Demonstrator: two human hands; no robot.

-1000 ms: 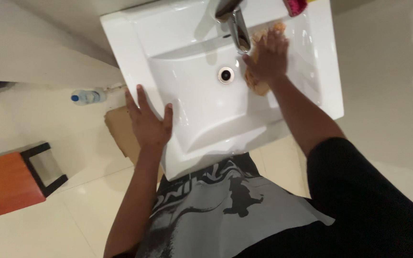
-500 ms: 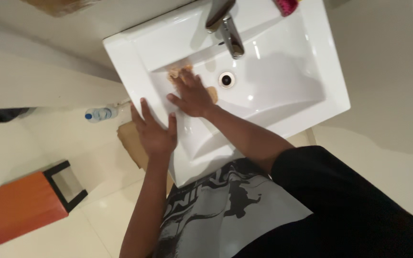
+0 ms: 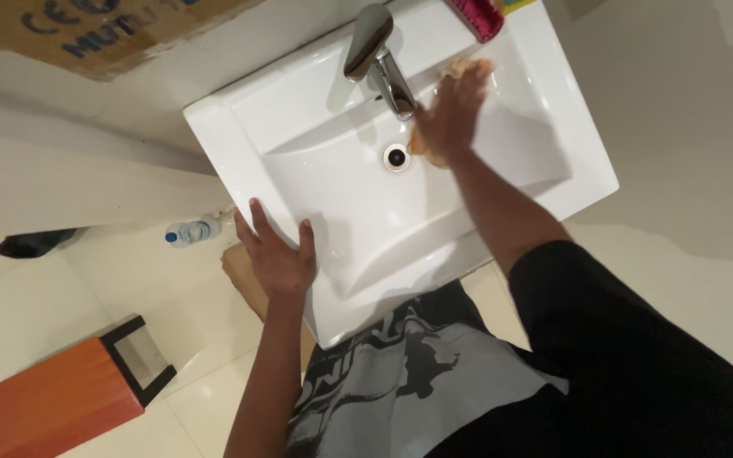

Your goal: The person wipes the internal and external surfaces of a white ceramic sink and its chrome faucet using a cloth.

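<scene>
1. We see the right hand (image 3: pixel 450 112) flat, fingers spread, pressing an orange-tan cloth (image 3: pixel 460 69) against the back right slope of the white sink (image 3: pixel 239 127); the hand covers the cloth rather than gripping it.
2. The cloth shows past the fingertips and at the heel of the hand, just right of the chrome faucet (image 3: pixel 377 55) and beside the drain (image 3: pixel 396 157).
3. Our left hand (image 3: pixel 279 254) lies open on the sink's front left rim, fingers splayed, holding nothing.
4. A pink scrubber (image 3: pixel 477 15) sits at the sink's back right corner.
5. On the floor we note a plastic bottle (image 3: pixel 190 231), an orange stool (image 3: pixel 57 399) and a cardboard box (image 3: pixel 86 30).
</scene>
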